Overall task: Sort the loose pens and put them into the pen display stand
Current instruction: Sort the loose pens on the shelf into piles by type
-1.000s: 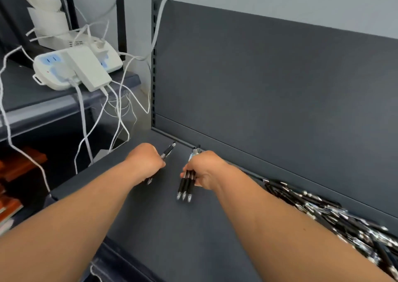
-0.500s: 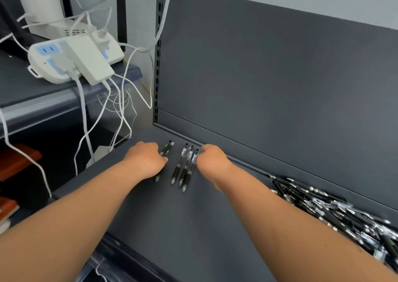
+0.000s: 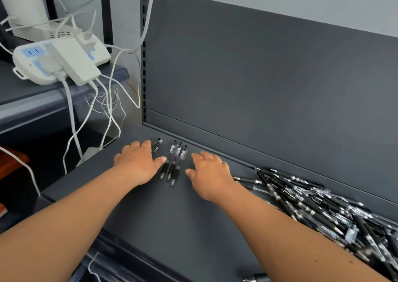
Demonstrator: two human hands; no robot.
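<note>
Three black pens (image 3: 174,163) lie side by side on the dark grey shelf (image 3: 163,212), tips towards me. A fourth pen (image 3: 156,145) pokes out from under my left hand (image 3: 137,163), which lies flat on the shelf with straight fingers just left of the row. My right hand (image 3: 207,171) rests flat just right of the row, fingers relaxed, holding nothing. A big heap of loose black pens (image 3: 318,204) covers the shelf's right side. No pen display stand is in view.
The shelf's upright back panel (image 3: 258,87) rises right behind the pens. To the left stands another shelf (image 3: 32,100) with a white power strip (image 3: 58,59), plugs and hanging white cables (image 3: 107,109). The shelf's front edge runs below my forearms.
My right hand has let go of the three pens, which now lie on the shelf. My left hand has opened flat over its pen. Both hands have spread apart beside the row.
</note>
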